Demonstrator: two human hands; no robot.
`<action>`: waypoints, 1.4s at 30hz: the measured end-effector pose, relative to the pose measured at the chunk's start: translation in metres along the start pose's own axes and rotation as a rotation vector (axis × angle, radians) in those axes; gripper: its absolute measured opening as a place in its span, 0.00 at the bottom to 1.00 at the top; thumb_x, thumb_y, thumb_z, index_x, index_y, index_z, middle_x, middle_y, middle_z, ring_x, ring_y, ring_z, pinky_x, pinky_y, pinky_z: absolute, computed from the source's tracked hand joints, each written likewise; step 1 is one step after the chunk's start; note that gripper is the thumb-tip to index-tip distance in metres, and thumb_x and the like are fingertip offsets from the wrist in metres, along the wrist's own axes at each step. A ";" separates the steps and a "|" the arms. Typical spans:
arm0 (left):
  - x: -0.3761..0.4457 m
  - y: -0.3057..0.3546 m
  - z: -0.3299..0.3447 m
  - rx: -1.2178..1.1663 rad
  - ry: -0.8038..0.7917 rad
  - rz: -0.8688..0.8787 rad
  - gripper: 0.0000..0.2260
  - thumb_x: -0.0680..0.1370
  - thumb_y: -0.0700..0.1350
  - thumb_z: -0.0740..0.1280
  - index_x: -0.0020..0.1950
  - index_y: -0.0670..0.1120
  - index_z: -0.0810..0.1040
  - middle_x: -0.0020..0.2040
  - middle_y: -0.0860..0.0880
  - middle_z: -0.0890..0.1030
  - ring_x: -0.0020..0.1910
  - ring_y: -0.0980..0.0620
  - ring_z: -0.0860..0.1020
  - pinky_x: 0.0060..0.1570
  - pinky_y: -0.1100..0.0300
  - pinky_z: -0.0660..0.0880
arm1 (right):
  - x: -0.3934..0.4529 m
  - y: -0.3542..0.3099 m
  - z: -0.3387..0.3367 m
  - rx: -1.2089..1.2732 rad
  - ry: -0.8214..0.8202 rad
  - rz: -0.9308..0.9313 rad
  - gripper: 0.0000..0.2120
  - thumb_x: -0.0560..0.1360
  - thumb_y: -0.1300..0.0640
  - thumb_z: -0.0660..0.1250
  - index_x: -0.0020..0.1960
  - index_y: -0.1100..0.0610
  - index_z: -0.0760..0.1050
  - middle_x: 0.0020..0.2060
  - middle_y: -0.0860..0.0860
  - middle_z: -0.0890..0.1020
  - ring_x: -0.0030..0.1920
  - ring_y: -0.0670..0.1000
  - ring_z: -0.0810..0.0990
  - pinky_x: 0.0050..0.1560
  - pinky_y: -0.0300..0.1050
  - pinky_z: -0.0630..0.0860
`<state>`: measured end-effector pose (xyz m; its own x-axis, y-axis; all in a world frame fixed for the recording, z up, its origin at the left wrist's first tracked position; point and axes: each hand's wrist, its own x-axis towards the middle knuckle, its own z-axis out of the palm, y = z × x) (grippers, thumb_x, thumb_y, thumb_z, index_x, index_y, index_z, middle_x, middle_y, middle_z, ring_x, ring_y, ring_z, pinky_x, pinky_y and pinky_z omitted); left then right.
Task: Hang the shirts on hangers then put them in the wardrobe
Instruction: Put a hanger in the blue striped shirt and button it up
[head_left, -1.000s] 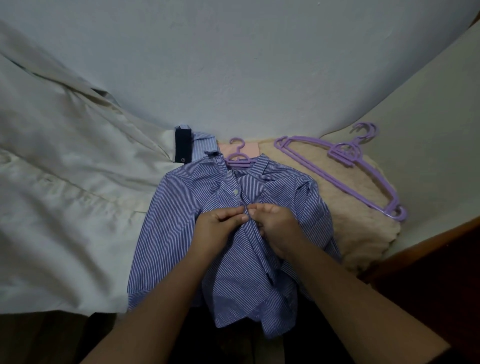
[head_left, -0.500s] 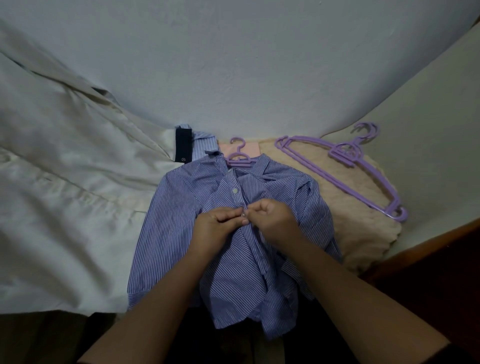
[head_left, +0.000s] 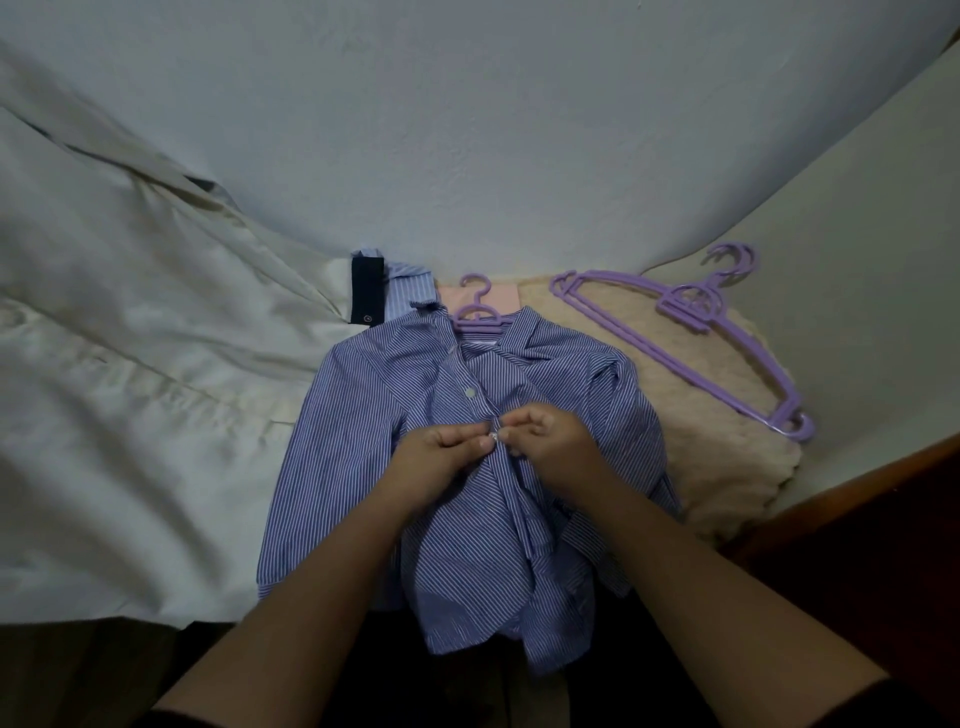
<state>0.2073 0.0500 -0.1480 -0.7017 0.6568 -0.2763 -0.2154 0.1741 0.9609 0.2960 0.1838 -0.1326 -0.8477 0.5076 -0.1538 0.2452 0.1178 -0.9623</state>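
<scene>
A blue striped shirt (head_left: 363, 415) lies flat in front of me on a purple hanger, whose hook (head_left: 475, 299) sticks out above the collar. My left hand (head_left: 441, 457) and my right hand (head_left: 556, 441) meet at the shirt's front placket, both pinching the cloth around a small button just below the fastened top button. The lower hem hangs over the front edge.
Several spare purple hangers (head_left: 691, 322) lie stacked on a cream fluffy cloth (head_left: 717, 467) to the right. A cream garment (head_left: 130, 389) spreads over the left. Another striped shirt with a dark label (head_left: 366, 291) lies behind. A wooden edge (head_left: 857, 499) runs at right.
Both hands have shifted slightly up the placket and drawn closer together around the button. The shirt and the hangers lie as before.
</scene>
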 end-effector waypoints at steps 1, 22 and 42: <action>-0.001 0.002 0.001 0.036 0.030 0.017 0.11 0.74 0.38 0.72 0.55 0.44 0.82 0.45 0.49 0.85 0.44 0.61 0.82 0.43 0.71 0.76 | 0.000 0.000 -0.001 -0.008 0.010 -0.008 0.05 0.74 0.64 0.69 0.50 0.59 0.78 0.38 0.51 0.80 0.41 0.47 0.79 0.44 0.36 0.75; 0.123 0.085 -0.031 0.449 0.464 0.368 0.13 0.78 0.48 0.68 0.59 0.45 0.81 0.52 0.54 0.77 0.53 0.57 0.75 0.51 0.65 0.69 | 0.143 -0.031 -0.031 -0.376 0.083 -0.166 0.18 0.75 0.60 0.68 0.64 0.60 0.75 0.60 0.56 0.78 0.62 0.54 0.75 0.65 0.47 0.69; 0.229 0.038 -0.051 1.128 0.398 0.005 0.24 0.74 0.57 0.68 0.68 0.53 0.71 0.64 0.51 0.77 0.63 0.49 0.74 0.63 0.49 0.61 | 0.256 0.010 -0.020 -1.028 -0.130 -0.151 0.42 0.66 0.40 0.73 0.74 0.47 0.57 0.64 0.50 0.74 0.64 0.55 0.70 0.61 0.51 0.63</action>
<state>0.0038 0.1697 -0.1752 -0.9046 0.4208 -0.0680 0.3659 0.8484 0.3825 0.0911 0.3317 -0.1768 -0.9318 0.3390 -0.1295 0.3629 0.8721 -0.3281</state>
